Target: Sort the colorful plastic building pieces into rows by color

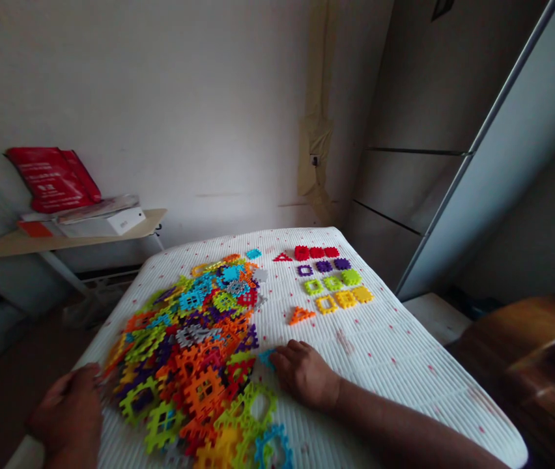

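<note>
A large heap of colourful plastic interlocking tiles (204, 391) with notched edges covers the left side of the table. My right hand (304, 376) rests on the cloth just right of the heap, its fingers curled over a light-blue interlocking tile (266, 359) that shows only in part. At the heap's left edge is my left hand (67, 410), fingers pinched together; whatever they may hold is blurred. Farther back on the right, tiles lie in short rows: red (316, 253), purple (324, 266), green (333, 283) and yellow (344, 299). An orange triangle tile (301, 315) lies before them.
A white ribbed cloth with red dots (385, 365) covers the table. A small side table (150, 223) at the left bears a red bag (53, 179) and a white box (111, 221). A tall refrigerator (414, 130) stands at the right, near a brown wooden piece (526, 352).
</note>
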A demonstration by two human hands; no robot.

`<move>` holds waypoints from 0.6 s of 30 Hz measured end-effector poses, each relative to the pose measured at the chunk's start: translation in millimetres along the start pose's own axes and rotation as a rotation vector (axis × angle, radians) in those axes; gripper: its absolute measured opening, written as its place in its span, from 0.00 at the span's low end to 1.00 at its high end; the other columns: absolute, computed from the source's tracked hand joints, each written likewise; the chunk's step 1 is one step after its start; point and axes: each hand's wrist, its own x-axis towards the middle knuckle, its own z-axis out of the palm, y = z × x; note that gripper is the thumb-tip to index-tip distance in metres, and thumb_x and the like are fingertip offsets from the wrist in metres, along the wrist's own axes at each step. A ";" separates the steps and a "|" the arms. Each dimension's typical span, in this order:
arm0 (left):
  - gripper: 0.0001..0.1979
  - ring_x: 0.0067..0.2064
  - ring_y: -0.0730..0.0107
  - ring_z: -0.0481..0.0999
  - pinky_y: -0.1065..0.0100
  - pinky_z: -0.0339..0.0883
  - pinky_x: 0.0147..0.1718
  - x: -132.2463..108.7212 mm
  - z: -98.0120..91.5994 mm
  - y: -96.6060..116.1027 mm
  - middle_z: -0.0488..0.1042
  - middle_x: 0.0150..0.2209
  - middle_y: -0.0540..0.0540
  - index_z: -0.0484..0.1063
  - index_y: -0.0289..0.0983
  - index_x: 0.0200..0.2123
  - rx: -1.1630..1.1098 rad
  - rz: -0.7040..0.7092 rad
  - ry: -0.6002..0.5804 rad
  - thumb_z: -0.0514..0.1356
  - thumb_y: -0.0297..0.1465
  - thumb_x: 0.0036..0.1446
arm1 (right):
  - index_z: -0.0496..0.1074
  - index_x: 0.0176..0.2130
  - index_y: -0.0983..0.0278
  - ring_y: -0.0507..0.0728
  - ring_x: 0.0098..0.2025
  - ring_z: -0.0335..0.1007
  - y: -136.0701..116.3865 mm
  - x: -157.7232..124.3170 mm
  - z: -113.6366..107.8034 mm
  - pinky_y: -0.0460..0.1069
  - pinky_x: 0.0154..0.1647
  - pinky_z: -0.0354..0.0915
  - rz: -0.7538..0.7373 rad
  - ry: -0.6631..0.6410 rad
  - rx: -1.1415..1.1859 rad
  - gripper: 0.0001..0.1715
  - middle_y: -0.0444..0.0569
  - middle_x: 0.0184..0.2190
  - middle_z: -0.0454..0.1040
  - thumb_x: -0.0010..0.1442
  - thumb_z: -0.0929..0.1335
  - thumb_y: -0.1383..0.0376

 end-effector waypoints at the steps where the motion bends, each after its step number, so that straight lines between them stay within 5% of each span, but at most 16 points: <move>1: 0.09 0.23 0.71 0.63 0.66 0.61 0.26 -3.1 -1.6 4.0 0.64 0.17 0.55 0.66 0.37 0.22 0.007 -0.053 -0.001 0.60 0.37 0.39 | 0.67 0.41 0.65 0.55 0.34 0.66 3.4 -0.8 -1.5 0.48 0.34 0.61 0.056 0.007 0.058 0.11 0.51 0.32 0.73 0.63 0.58 0.69; 6: 0.09 0.27 0.69 0.64 0.65 0.61 0.29 -3.6 -3.0 5.8 0.65 0.20 0.54 0.66 0.37 0.23 0.052 -0.039 -0.015 0.59 0.37 0.39 | 0.64 0.50 0.65 0.51 0.25 0.66 29.6 -10.7 -15.1 0.44 0.26 0.58 0.430 0.021 0.399 0.18 0.45 0.25 0.72 0.64 0.56 0.68; 9: 0.11 0.27 0.68 0.65 0.64 0.61 0.30 4.8 1.0 -4.1 0.65 0.20 0.54 0.68 0.37 0.25 0.031 -0.015 -0.006 0.60 0.37 0.37 | 0.68 0.47 0.65 0.52 0.26 0.69 44.1 -20.4 -25.3 0.45 0.28 0.60 0.542 -0.009 0.384 0.16 0.46 0.26 0.73 0.63 0.57 0.66; 14: 0.10 0.26 0.68 0.64 0.62 0.63 0.34 11.2 5.7 -8.7 0.64 0.18 0.55 0.69 0.37 0.23 0.018 -0.035 0.031 0.60 0.35 0.33 | 0.69 0.46 0.66 0.55 0.35 0.71 49.8 -37.7 -33.5 0.47 0.36 0.65 0.495 0.069 0.288 0.16 0.52 0.38 0.74 0.58 0.64 0.64; 18: 0.10 0.26 0.68 0.65 0.62 0.62 0.34 7.1 3.9 -3.5 0.65 0.18 0.55 0.69 0.37 0.23 -0.017 -0.057 0.014 0.60 0.34 0.33 | 0.67 0.49 0.63 0.58 0.45 0.69 40.8 -40.7 -27.4 0.50 0.44 0.66 0.363 0.065 0.218 0.25 0.54 0.48 0.70 0.50 0.70 0.64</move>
